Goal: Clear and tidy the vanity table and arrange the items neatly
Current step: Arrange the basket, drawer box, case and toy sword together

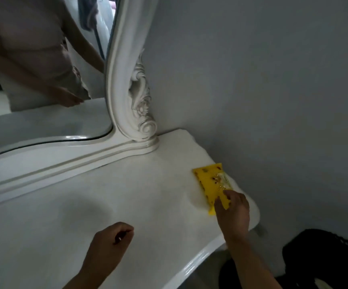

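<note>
The right hand (232,207) is reaching across the white worktop (110,205) and pressing its fingertips (221,200) onto the near end of a flat yellow packet (209,185); the thumb and fingers are lying on top of the packet rather than wrapping around it, so this looks like a pinning touch more than a full grasp. The packet is lying flat, stretching away from the hand toward the wall (273,90), with its right side sitting just at the worktop's right edge, which is curving past the outside of the hand. Beyond the packet's far end, a short strip of bare worktop is running up to the corner where the wall meets it.

The left hand (110,238) is hovering low over the worktop, well apart from the right hand, loosely curled around a small thin dark item (124,234) that is too small to identify. Ahead of and between both hands, a wide stretch of worktop is lying open as far as the moulded base of the mirror frame (125,101). The glossy front edge is sweeping diagonally beneath the right forearm, and a black object (325,257) is sitting below that edge, to the right of the forearm.
</note>
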